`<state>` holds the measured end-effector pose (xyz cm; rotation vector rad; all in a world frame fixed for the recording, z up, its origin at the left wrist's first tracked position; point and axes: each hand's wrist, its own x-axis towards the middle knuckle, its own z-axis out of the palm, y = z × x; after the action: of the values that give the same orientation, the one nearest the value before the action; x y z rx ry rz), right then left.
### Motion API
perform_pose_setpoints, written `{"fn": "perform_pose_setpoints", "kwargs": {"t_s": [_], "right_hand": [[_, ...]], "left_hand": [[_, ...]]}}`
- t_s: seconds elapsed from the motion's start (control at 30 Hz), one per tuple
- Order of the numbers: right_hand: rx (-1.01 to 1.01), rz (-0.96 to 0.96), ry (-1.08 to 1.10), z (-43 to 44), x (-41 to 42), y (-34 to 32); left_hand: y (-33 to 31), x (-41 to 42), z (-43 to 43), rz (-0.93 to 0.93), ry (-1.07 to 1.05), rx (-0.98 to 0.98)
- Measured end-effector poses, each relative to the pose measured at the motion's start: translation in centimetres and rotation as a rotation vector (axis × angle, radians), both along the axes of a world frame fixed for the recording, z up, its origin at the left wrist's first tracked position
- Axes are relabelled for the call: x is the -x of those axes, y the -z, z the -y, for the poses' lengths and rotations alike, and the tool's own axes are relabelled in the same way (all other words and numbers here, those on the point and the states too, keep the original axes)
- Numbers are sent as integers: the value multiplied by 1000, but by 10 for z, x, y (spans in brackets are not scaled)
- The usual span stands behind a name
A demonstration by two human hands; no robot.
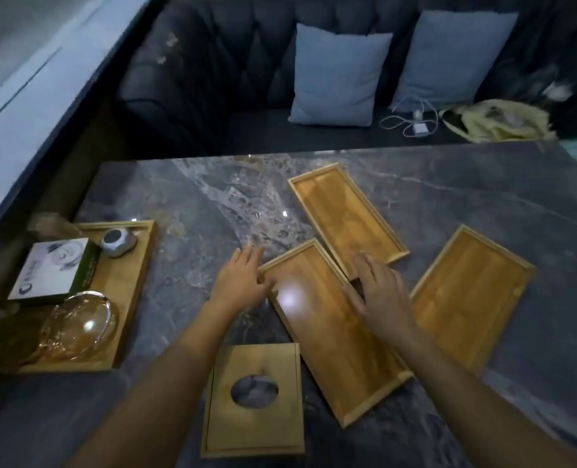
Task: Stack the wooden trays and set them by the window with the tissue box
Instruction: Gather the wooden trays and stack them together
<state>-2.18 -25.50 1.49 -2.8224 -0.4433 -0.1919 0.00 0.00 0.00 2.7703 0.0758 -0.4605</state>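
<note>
Three empty wooden trays lie spread on the dark marble table. The near tray (327, 336) lies slanted in the middle. My left hand (241, 282) touches its far left corner, fingers apart. My right hand (380, 295) rests over its right rim, fingers spread, where it meets the far tray (346, 214). A third tray (469, 298) lies to the right, apart from both hands. The wooden tissue box (253, 420), with a round hole in its top, stands near the front edge under my left forearm.
A larger wooden tray (135, 285) at the left, by the window (16, 79), holds a white box, a glass bowl and a small round grey device. Behind the table a dark sofa carries two pale cushions, a white cable and a yellow bag.
</note>
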Motion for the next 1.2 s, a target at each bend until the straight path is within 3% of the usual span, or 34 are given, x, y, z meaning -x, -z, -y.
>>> {"fn": "perform_pose_setpoints", "kwargs": {"t_s": [0.13, 0.27, 0.5, 0.6, 0.77, 0.97, 1.03, 1.2], "right_hand": [[51, -115, 97, 4, 8, 14], [56, -247, 159, 6, 10, 25], [-8, -261, 211, 3, 8, 35], [-19, -255, 206, 2, 10, 37], [-161, -239, 230, -1, 6, 23], [-467, -133, 274, 0, -9, -11], [-560, -103, 322, 0, -16, -23], [-704, -30, 450, 10, -33, -50]], "left_hand": [[1, 6, 7, -150, -22, 92], [-2, 6, 14, -57, -113, 65], [2, 5, 30, -105, -363, 248], [1, 3, 31, -102, -400, 228], [-7, 1, 31, -48, -471, 230], [-55, -11, 32, 294, -582, 583], [-72, -12, 41, 248, -549, 714], [-90, 1, 76, 104, -408, 826]]}}
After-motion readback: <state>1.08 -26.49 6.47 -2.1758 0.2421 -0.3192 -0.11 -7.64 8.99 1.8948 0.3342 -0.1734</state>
